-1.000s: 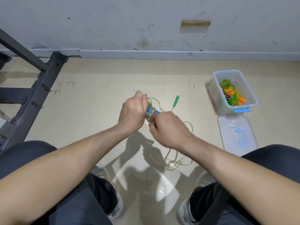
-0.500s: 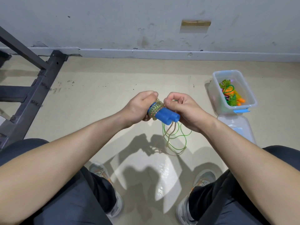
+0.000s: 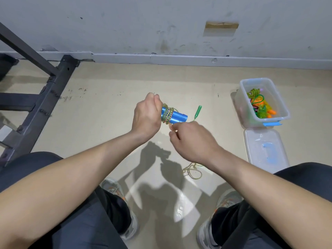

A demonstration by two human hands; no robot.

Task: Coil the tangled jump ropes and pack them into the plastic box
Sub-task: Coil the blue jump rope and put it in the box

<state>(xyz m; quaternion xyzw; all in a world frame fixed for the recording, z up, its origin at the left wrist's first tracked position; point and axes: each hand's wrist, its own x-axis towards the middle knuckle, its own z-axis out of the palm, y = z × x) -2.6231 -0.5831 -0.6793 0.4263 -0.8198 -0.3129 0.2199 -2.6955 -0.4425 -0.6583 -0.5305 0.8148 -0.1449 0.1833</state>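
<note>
- The jump rope being coiled is held up off the floor, well to the left of the plastic box. Several turns of beaded rope are wound round a blue handle.
- The left hand grips the end of the handle farthest from the box, with its fingers curled round it. The right hand, on the side nearer the box, seems to pinch the rope just under the turns.
- To wind well, hold the handle steady and lay each new turn snug against the last. Work toward the free end that points at the box, with light tension so no turn slides off.
- Feed the slack through the pinch a little at a time. The loose rope lies in loops on the floor, left of the box and nearer the person, and a fast pull could tighten those loops into a knot.
- A green handle shows tilted between the blue handle and the box. It needs tucking against the bundle at the end, or it will dangle when the bundle is carried over.
- The box stands open with coiled ropes already inside. Its lid lies flat just beside it, on the person's side.
- Hidden: the right fingertips sit behind the back of that hand, and the left palm covers the handle's gripped end.
- The thin cord running to the green handle is too fine to trace, and the right forearm cuts off part of the floor slack.
</note>
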